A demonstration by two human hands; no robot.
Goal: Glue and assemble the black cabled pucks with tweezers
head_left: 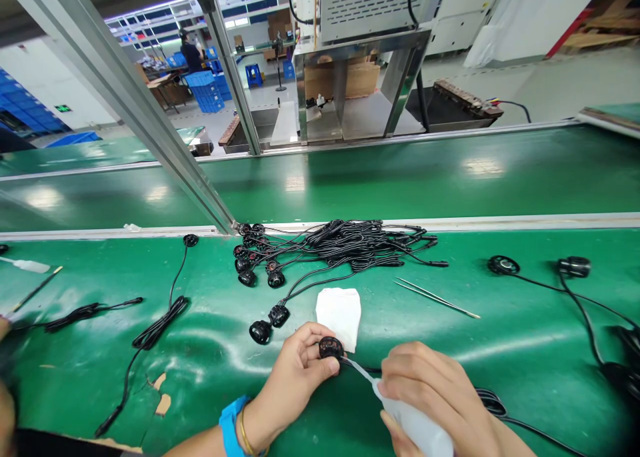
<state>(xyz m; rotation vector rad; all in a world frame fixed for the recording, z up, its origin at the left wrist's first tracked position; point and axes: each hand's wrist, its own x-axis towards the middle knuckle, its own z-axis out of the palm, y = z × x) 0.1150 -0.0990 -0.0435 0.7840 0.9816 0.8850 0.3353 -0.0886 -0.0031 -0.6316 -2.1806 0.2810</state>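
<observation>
Left hand (300, 367) pinches a round black cable head (331, 346) and right hand (435, 394) grips a white squeeze bottle (420, 432), nozzle at the head: apparently mid-dispensing, calling for a steady, gentle squeeze.

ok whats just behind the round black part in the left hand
A folded white cloth lies on the green bench behind the round black part pinched by the left hand. The cloth's near edge is hidden by that part and the fingers.

A tangle of black cabled parts (330, 247) lies far on the green counter (500, 350), with a white cloth (340, 314) nearer and tweezers (435, 297) to the right.
</observation>
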